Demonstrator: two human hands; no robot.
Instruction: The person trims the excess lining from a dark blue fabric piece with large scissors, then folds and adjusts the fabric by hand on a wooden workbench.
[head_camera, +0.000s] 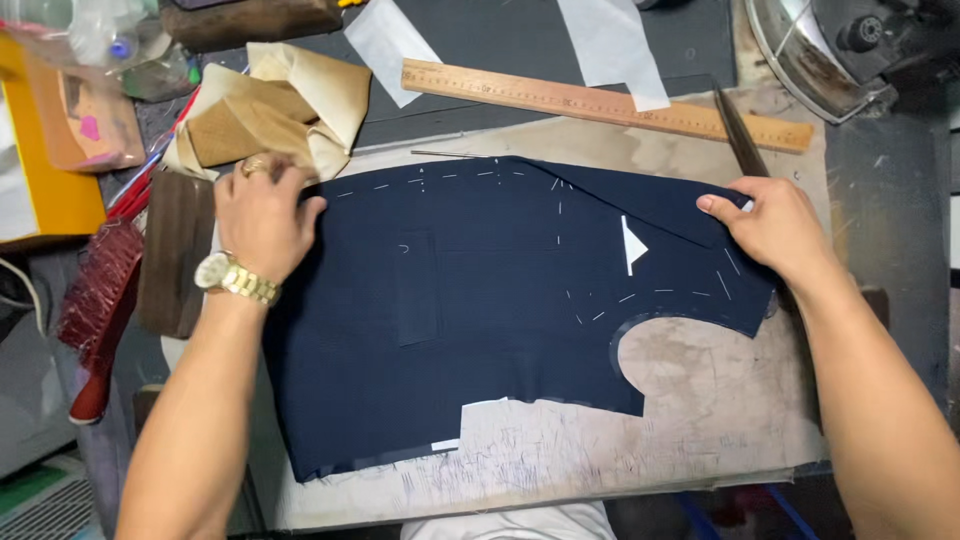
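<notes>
Two hands pin a dark navy chalk-marked cloth panel (470, 300) flat on the counter (700, 400). The left hand (262, 215) presses its upper-left edge with fingers together; the right hand (775, 228) pinches the folded upper-right corner, keeping it taut.

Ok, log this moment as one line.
left hand: flat on navy fabric panel, left edge | right hand: gripping folded right corner | wooden ruler: behind panel | scissors: untouched

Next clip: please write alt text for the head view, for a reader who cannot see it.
Two bare hands press a dark navy cloth panel with white stitch marks flat on a worn board: the left hand on its upper left corner, the right hand on its upper right edge. A wooden ruler and scissors lie beyond it.
</notes>
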